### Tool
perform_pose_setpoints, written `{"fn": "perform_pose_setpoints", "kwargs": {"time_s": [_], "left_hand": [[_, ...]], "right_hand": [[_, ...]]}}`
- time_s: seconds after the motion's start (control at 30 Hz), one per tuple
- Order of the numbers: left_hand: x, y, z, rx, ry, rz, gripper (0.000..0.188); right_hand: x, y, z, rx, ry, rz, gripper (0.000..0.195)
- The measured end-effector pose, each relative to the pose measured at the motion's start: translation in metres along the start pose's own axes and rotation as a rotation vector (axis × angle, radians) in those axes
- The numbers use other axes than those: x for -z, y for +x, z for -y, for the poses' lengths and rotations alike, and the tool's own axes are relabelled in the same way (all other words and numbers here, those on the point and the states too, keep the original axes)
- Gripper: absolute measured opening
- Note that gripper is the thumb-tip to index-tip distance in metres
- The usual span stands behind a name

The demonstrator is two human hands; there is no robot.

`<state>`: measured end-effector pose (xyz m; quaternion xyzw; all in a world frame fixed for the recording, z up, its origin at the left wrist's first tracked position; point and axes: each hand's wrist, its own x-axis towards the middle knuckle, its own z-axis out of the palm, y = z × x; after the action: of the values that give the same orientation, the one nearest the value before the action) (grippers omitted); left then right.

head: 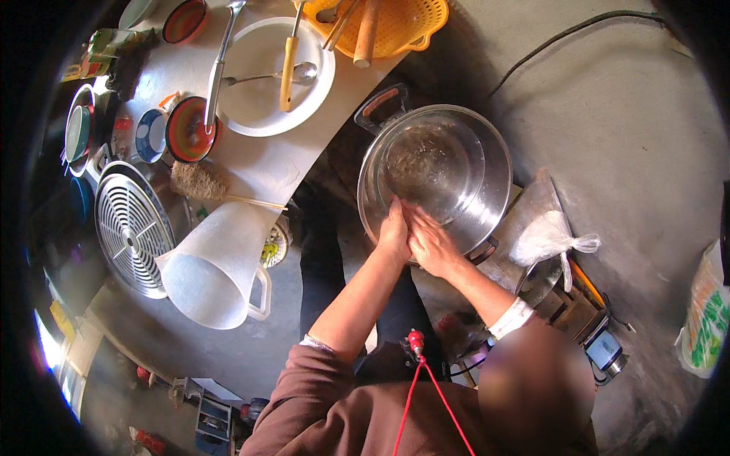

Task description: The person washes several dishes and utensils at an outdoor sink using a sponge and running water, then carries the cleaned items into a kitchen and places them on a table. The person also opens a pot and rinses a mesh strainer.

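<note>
My left hand [393, 231] and my right hand [432, 242] are pressed together, palm against palm, with straight fingers. They are over the near side of a large, shiny metal pot [495, 134] with dark side handles. The fingertips point into the pot, whose inside looks wet, with a darker brownish round base. I cannot tell how much liquid it holds. Whatever may lie between the palms is hidden. No utensil shows in either hand.
Left of the pot, a table [319, 154] bears a white basin [251, 122], bowls, ladles, a brush [199, 181], a translucent plastic jug [219, 256] and a yellow colander [410, 34]. A tied plastic bag [542, 242] lies right of the pot.
</note>
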<state>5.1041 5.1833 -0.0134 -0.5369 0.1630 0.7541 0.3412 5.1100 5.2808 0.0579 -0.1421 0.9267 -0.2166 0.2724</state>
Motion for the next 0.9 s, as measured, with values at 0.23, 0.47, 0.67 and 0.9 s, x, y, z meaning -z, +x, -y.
{"fn": "perform_pose_setpoints", "kwargs": {"time_s": [0.23,0.47,0.67,0.9], "left_hand": [[-0.01,-0.007,-0.013,0.008,0.286,-0.051,0.042],[-0.013,-0.009,0.029,-0.091,0.252,-0.145,0.032],[-0.001,-0.027,0.016,-0.203,0.005,-0.051,0.047],[-0.013,-0.048,0.018,-0.282,-0.128,0.037,0.05]], "right_hand": [[0.028,0.003,-0.108,0.343,-0.543,-0.007,0.055],[-0.025,-0.003,-0.067,0.039,-0.327,0.037,0.049],[0.025,-0.003,-0.069,0.161,-0.203,0.143,0.062],[0.003,-0.009,-0.056,0.142,0.265,0.169,0.042]]}}
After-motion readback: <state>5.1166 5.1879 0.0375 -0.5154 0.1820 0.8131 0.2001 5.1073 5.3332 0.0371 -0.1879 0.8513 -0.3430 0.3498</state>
